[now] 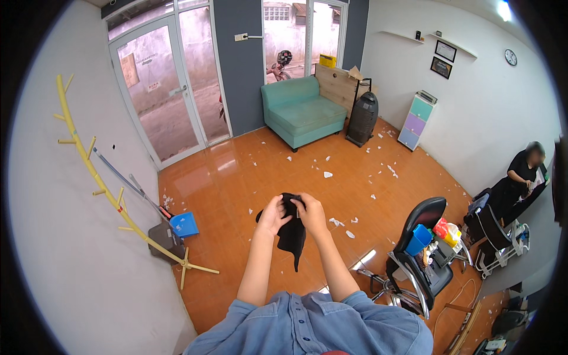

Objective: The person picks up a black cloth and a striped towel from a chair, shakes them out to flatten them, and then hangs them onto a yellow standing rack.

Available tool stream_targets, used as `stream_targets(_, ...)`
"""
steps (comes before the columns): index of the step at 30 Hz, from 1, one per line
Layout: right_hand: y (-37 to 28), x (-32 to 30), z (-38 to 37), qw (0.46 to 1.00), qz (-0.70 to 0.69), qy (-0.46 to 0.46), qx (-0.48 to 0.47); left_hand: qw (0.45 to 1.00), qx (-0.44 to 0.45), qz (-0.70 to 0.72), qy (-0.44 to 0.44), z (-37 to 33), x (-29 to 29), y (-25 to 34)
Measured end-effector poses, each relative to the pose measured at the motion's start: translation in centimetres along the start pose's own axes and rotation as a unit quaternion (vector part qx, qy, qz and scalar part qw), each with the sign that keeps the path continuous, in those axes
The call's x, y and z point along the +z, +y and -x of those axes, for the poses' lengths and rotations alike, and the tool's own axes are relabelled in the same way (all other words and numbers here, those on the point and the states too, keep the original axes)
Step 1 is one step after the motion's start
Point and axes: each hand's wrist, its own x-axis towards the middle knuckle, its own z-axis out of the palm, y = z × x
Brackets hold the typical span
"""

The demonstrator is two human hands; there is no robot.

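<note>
Above an orange tiled floor (236,195) strewn with white paper scraps (327,174), a person in a blue denim shirt (313,325) held a black cloth (291,234) up in front of the chest with both bare hands. The left hand (273,217) and the right hand (310,214) were closed on the cloth's upper end, close together and almost touching, fingers curled into the bunched fabric. The cloth's long axis ran roughly top to bottom in the head view: its gathered top sat between the two hands, and the rest hung free, narrowing to a point that aimed down toward the person's body. A small fold of the fabric stuck out to the left of the left hand.

Against the white wall at left leaned a yellow branched coat stand (106,189), with a blue dustpan (184,225) and a long-handled broom (127,180) on the floor beside it. A teal sofa (302,109) stood by the glass door (160,94) at the far side of the room, near a dark standing fan unit (362,118) and a small pastel drawer chest (417,121). A black office chair (423,236) loaded with a blue container and other coloured items stood to the person's right. Farther right, another person in black clothing (518,180) stood bent over a desk.
</note>
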Motion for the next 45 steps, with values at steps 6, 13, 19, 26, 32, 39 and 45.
stream_targets(6, -1.1, -0.2, -0.6, 1.0, -0.021, -0.011, 0.013, 0.884, 0.27, -0.35, 0.149, 0.0, -1.9, -1.7)
stream_targets(13, -1.2, -0.8, -1.4, 0.991, -0.114, -0.054, -0.034, 0.875, 0.347, -0.336, -0.045, 0.1, -1.8, 0.4)
stream_targets(19, -2.1, -2.3, -3.1, 0.994, -0.086, 0.019, -0.063, 0.879, 0.308, -0.358, -0.064, 1.1, -2.6, 1.3)
stream_targets(26, -2.4, -5.8, -5.9, 0.982, -0.088, 0.129, -0.106, 0.874, 0.238, -0.422, -0.04, 1.8, -6.3, 2.0)
stream_targets(32, -1.9, -8.2, -8.0, 0.98, -0.062, 0.146, -0.116, 0.781, 0.265, -0.565, 0.0, 1.6, -9.9, 4.5)
stream_targets(39, 1.6, -8.8, -10.8, 0.982, -0.06, 0.147, -0.105, 0.885, 0.263, -0.332, -0.191, 2.9, -8.4, 11.3)
stream_targets(45, 5.5, -9.9, -12.7, 0.99, -0.11, -0.005, -0.084, 0.841, 0.264, -0.418, -0.219, 5.0, -7.0, 16.0)
